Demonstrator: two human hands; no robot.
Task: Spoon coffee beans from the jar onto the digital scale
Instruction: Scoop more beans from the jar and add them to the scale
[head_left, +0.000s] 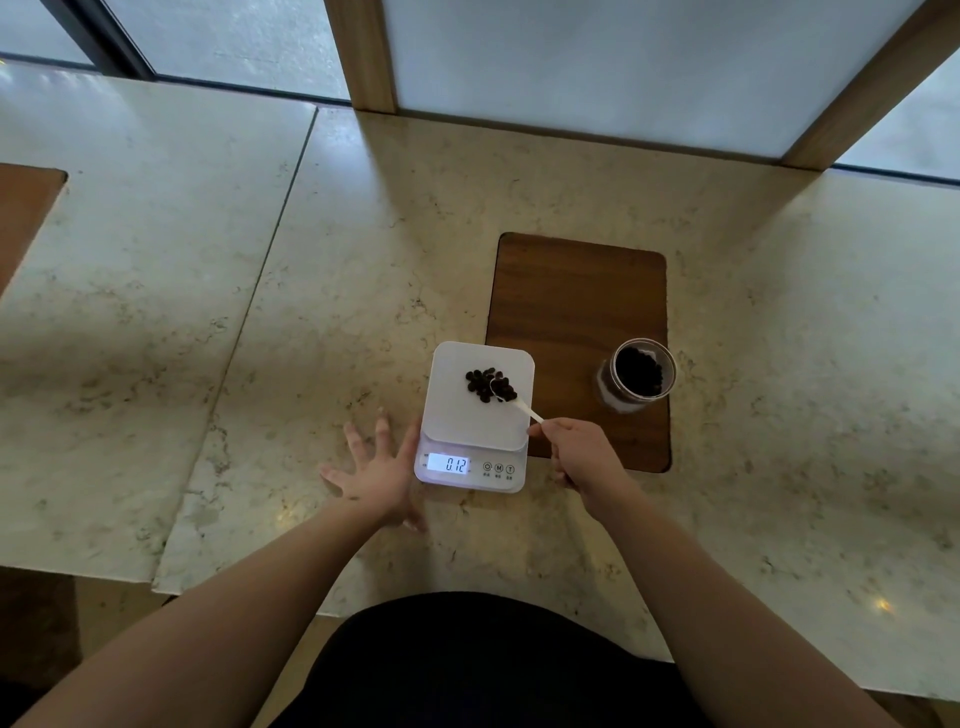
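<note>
A white digital scale (457, 415) sits on the marble counter, its lit display reading 0.12. A small pile of dark coffee beans (482, 383) lies on its weighing plate. My right hand (574, 452) pinches the handle of a white spoon (511, 397), whose bowl holds a few beans right over the pile. My left hand (376, 467) rests with fingers spread against the scale's left side. An open glass jar (636, 375) of beans stands to the right of the scale.
The jar stands on a brown wooden inset panel (576, 306) in the marble counter (311, 312). A wooden-framed frosted panel (597, 67) rises at the back. The counter's front edge lies close to my body.
</note>
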